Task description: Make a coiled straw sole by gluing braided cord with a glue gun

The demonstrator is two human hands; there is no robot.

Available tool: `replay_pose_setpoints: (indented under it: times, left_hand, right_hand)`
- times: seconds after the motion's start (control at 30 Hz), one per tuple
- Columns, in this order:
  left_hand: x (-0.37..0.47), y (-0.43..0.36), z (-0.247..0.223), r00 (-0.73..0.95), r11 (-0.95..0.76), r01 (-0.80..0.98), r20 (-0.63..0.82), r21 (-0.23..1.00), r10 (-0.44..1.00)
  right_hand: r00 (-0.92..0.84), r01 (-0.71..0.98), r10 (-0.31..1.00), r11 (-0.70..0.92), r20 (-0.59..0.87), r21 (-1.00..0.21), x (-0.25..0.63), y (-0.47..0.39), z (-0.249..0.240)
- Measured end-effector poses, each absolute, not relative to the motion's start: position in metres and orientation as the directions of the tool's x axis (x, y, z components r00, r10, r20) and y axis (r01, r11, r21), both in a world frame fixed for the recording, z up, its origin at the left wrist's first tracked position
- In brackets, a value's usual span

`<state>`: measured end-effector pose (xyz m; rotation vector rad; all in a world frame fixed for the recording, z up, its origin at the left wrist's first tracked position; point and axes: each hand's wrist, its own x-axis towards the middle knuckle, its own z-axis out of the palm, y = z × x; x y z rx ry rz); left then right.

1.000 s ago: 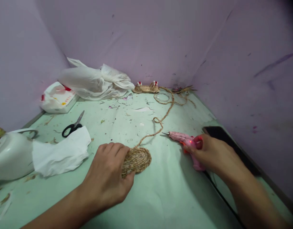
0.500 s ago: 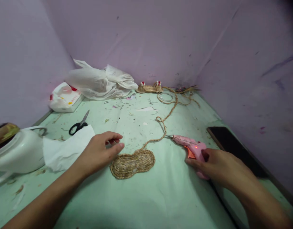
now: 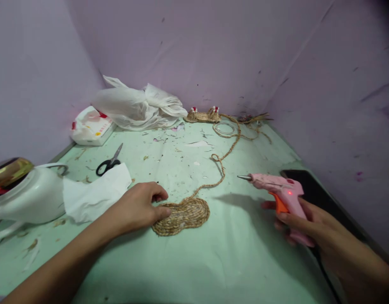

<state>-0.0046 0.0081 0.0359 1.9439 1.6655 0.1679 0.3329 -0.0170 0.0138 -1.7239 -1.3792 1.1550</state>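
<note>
A sole-shaped piece of coiled straw rope [image 3: 184, 216] lies flat on the table, its loose strand [image 3: 210, 185] running off toward the back. At its left end is my left hand [image 3: 142, 207], the thumb over the coil's edge and the fingers loosely bent, with a gap between them and the thumb. My right hand [image 3: 303, 221] grips a pink glue gun [image 3: 276, 183] by its handle. The gun is lifted above the table on the right, its orange trigger showing and a red light lit. Its metal nozzle points left, apart from the rope.
Left are a white pot [image 3: 39, 198], white tissue [image 3: 96, 196] and black-handled scissors [image 3: 110, 163]. Farther back are a box [image 3: 97, 133], a white plastic bag [image 3: 134, 107] and a beaded straw piece [image 3: 202, 117]. A dark phone [image 3: 317, 194] lies behind my right hand.
My right hand has raised the glue gun and drawn it right, away from the strand. My left hand has lowered, its thumb now over the coil's left end.
</note>
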Motion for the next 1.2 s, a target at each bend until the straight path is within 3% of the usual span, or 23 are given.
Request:
replay_pose_setpoints:
  times: [0.2, 0.37, 0.53, 0.6, 0.8, 0.93, 1.03, 1.1, 1.2]
  left_hand:
    - [0.006, 0.0, 0.032, 0.245, -0.148, 0.929, -0.262, 0.34, 0.933]
    - [0.005, 0.0, 0.028, 0.263, -0.205, 0.943, -0.213, 0.261, 0.941]
    - [-0.001, 0.008, 0.031, 0.175, -0.021, 0.855, -0.251, 0.519, 0.952]
    - [0.002, 0.007, 0.031, 0.147, -0.009, 0.836, -0.207, 0.549, 0.967]
    - [0.015, -0.001, 0.022, 0.287, -0.226, 0.927, -0.177, 0.3, 0.941]
    - [0.011, -0.001, 0.021, 0.295, -0.228, 0.907, -0.147, 0.354, 0.944]
    - [0.014, -0.006, 0.025, 0.349, -0.346, 0.813, 0.085, 0.469, 0.933]
    - [0.022, -0.012, 0.026, 0.477, -0.537, 0.724, 0.248, 0.434, 0.843]
    - [0.037, -0.021, 0.023, 0.661, -0.684, 0.653, 0.197, 0.325, 0.724]
  right_hand:
    - [-0.009, 0.152, 0.958, -0.282, -0.287, -0.947, 0.308, -0.025, 0.011]
    - [-0.048, 0.092, 0.951, -0.3, -0.305, -0.95, 0.296, -0.027, 0.009]
    - [-0.083, 0.102, 0.954, -0.279, -0.287, -0.955, 0.293, -0.03, 0.008]
    - [-0.088, 0.137, 0.955, -0.27, -0.283, -0.953, 0.293, -0.031, 0.008]
    - [-0.104, 0.231, 0.957, -0.242, -0.271, -0.943, 0.294, -0.029, 0.008]
    - [-0.11, 0.213, 0.955, -0.247, -0.274, -0.945, 0.291, -0.029, 0.009]
    - [-0.109, 0.169, 0.954, -0.257, -0.278, -0.951, 0.289, -0.03, 0.01]
    - [-0.099, 0.153, 0.955, -0.263, -0.28, -0.952, 0.29, -0.029, 0.009]
    - [-0.102, 0.131, 0.956, -0.26, -0.274, -0.957, 0.294, -0.028, 0.006]
